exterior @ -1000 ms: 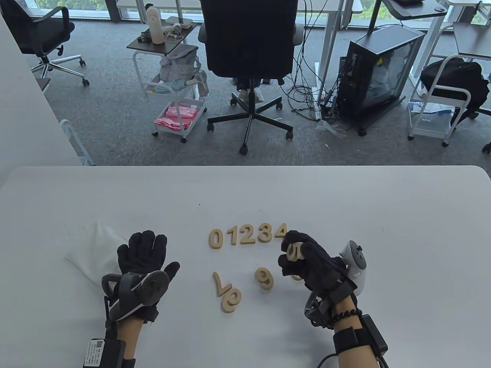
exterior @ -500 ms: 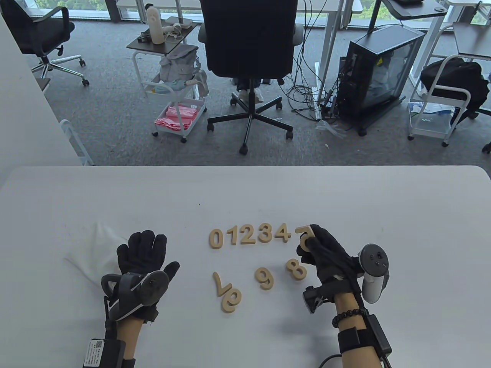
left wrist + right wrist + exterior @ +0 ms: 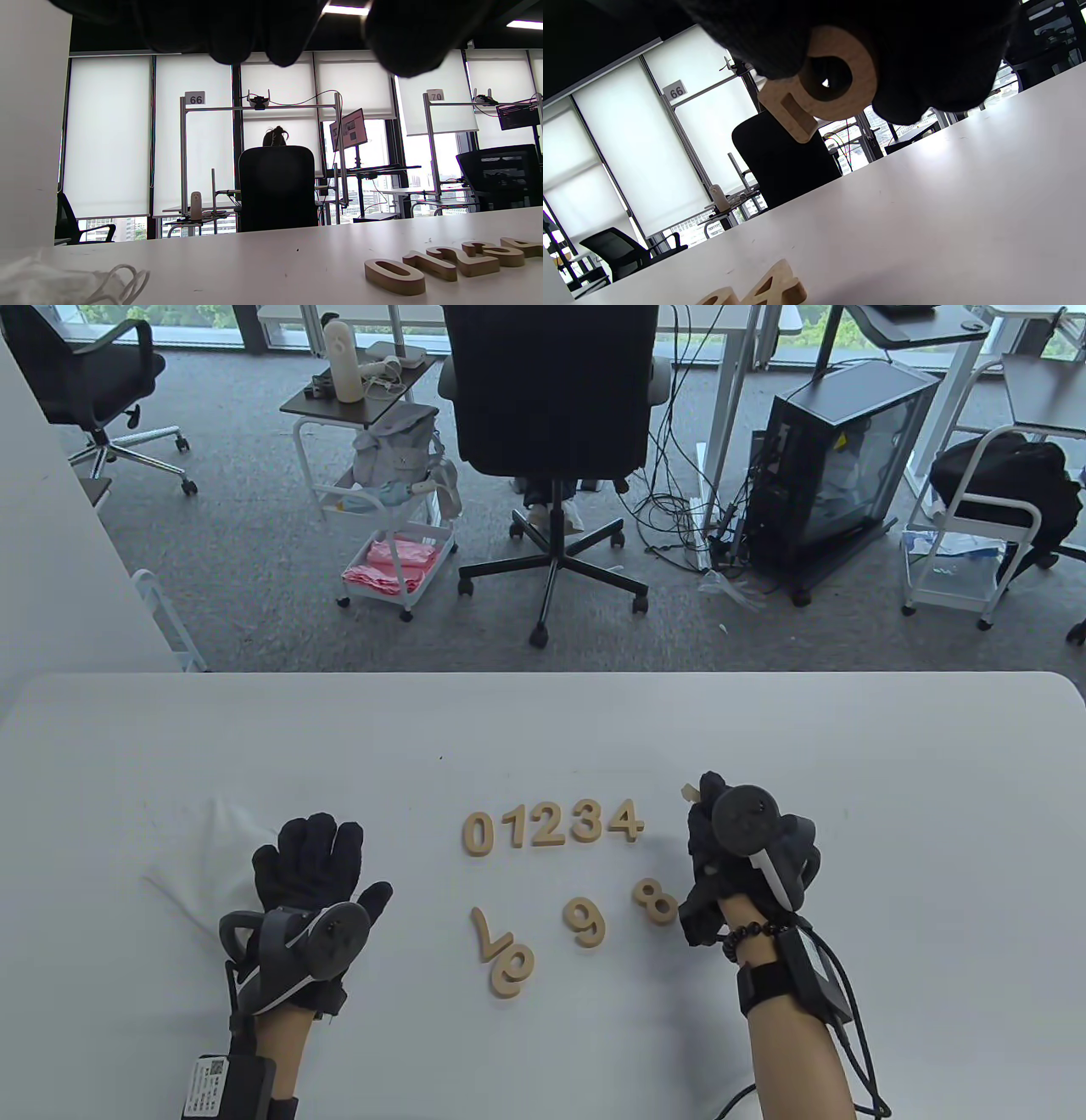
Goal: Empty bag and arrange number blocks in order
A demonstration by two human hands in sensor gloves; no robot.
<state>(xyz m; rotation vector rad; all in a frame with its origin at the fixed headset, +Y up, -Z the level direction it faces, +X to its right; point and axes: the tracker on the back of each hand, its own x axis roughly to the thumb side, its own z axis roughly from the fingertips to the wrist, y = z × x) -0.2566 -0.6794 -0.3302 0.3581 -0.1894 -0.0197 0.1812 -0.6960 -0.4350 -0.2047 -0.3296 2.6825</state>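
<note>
The right grip [image 3: 730,848] grasps a wooden number block [image 3: 823,91] in its curled fingers, above the tabletop [image 3: 891,780] just right of the 0-1-2-3-4 row [image 3: 551,824]. Blocks 8 [image 3: 655,901], 9 [image 3: 585,922], 6 [image 3: 512,969] and 7 [image 3: 484,935] lie loose nearer the person. The left grip [image 3: 310,874] rests flat, released, on the white bag [image 3: 208,848].

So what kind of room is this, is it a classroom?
More likely an office or lab workspace than a classroom. Beyond the white table stand a black swivel chair and a desktop computer tower with tangled cables, and numbered signs like 66 mark workstations by big windows.
</note>
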